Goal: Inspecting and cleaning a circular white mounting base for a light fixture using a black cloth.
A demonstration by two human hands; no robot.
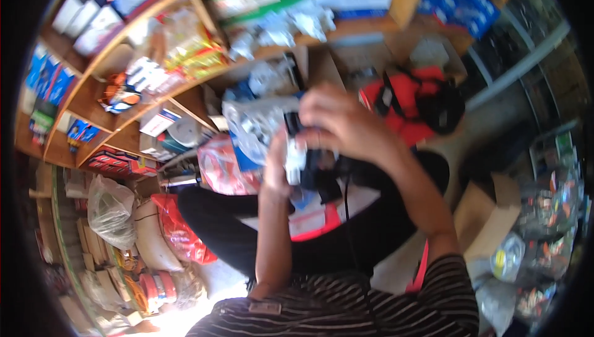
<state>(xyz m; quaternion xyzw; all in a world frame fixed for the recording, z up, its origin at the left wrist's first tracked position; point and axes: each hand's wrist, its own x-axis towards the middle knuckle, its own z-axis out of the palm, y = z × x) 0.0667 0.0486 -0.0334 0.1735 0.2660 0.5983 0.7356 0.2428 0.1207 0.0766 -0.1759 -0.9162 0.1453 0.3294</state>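
In front of me, over my lap, my left hand [276, 165] is closed around a small white and black object [296, 164]; its kind is not clear. A black, rounded part [291, 120] stands up at its far end. My right hand [337, 120] reaches over from the right with curled fingers beside that black part. Motion smears those fingers, so I cannot tell whether they grip it. Just below the hands are dark black pieces [322, 179] with a thin black cord [348, 204] hanging from them.
A clear plastic bag of pale parts [250, 128] lies just beyond my left hand. A red and black bag [411, 102] stands farther right. Wooden shelves [133, 30] full of boxes and packets curve along the far and left sides. At right sits an open cardboard box [489, 216].
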